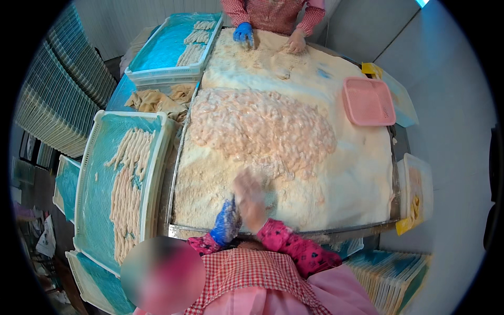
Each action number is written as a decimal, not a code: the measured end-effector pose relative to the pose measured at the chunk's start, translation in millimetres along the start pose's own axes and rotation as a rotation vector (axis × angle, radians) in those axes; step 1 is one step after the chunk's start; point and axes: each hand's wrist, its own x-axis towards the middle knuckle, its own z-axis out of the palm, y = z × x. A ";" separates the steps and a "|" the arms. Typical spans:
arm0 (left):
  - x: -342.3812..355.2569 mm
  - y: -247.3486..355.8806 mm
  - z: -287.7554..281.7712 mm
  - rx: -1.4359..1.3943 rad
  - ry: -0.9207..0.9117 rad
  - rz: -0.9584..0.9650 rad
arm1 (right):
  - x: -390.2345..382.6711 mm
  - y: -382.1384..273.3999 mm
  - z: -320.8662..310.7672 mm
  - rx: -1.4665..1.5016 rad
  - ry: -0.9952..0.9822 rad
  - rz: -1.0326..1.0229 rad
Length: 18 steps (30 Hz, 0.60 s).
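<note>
My left hand (pixel 227 222), in a blue glove dusted with white powder, is at the near edge of a table covered in pale flour-like powder (pixel 205 181). Close against it, my right hand (pixel 249 197) reaches over the powder, blurred by motion. The fingers of both are too unclear to show whether they hold anything. Just beyond them spreads a wide heap of raw, pale pink meat strips (pixel 262 123), wet-looking and partly powdered. On my left, a white crate (pixel 86 199) lined with blue-green film holds rows of coated strips (pixel 126 210).
A co-worker's gloved hands (pixel 243 34) work powder at the far end. Another lined crate (pixel 152 58) with coated strips stands far left, near a crumpled cloth (pixel 163 101). A pink basket (pixel 369 101) sits on the right. Stacked crates (pixel 58 89) and a tub (pixel 415 189) flank the table.
</note>
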 end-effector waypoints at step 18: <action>37.1 8.5 -39.8 0.152 0.200 -0.036 | -14.6 21.0 -21.4 0.164 0.189 0.256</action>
